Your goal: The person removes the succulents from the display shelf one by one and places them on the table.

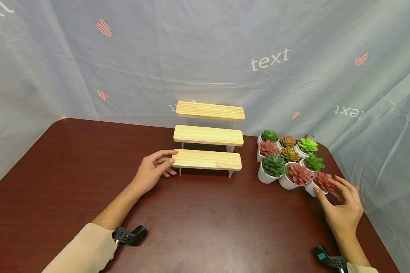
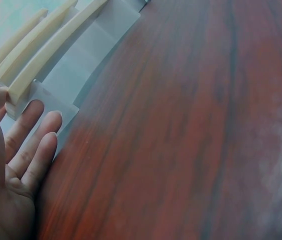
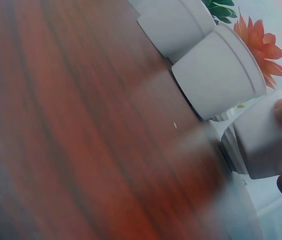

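In the head view my left hand (image 1: 149,170) pinches the left end of the lowest wooden step of a three-tier display stand (image 1: 206,159). Its thumb lies on the near edge of the board, and the other fingers spread below, as the left wrist view also shows. Over at the right, my right hand (image 1: 345,206) holds a small potted succulent (image 1: 324,181) with red leaves, thumb on the white pot (image 3: 268,137) and fingers round the far side. That pot is tilted beside a white pot (image 3: 218,72) with a pinkish-red succulent (image 1: 300,174).
Several more potted succulents, among them a dark green one (image 1: 274,165) and a bright green one (image 1: 308,145), stand clustered at the table's right back. The dark red table (image 1: 205,220) meets a grey-blue curtain (image 1: 140,57) behind and at the right.
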The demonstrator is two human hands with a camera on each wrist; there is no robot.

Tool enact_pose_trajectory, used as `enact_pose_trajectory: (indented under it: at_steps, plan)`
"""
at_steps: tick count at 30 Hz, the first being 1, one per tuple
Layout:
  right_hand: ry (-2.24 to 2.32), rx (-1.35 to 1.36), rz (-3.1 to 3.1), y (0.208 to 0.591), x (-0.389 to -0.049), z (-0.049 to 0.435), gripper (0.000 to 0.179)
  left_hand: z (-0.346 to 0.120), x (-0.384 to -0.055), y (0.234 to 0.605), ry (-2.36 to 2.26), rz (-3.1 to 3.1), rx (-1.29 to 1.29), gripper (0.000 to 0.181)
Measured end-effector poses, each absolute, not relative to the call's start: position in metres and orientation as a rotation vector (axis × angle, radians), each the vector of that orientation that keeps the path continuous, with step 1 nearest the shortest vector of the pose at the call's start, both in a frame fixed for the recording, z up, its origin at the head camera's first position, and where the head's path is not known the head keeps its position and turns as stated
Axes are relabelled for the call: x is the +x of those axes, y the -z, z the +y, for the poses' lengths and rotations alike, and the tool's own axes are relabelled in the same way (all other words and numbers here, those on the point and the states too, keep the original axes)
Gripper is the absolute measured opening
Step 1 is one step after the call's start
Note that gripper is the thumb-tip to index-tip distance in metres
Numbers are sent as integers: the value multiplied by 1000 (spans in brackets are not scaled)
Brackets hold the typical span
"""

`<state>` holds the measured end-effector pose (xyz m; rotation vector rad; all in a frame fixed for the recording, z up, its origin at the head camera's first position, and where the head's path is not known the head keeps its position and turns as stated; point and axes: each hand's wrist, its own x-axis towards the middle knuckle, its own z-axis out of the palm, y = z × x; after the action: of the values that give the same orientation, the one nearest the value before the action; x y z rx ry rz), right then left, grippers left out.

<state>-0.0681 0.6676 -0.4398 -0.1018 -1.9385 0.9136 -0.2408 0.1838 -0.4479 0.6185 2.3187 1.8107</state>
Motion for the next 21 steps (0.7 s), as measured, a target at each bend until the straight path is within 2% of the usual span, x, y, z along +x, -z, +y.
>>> enact_pose_trajectory:
  at_steps: [21]
  plan:
    - [-861,-167,-2084,458,-69,684,49,184,-242,449,-1812,2322,620,35]
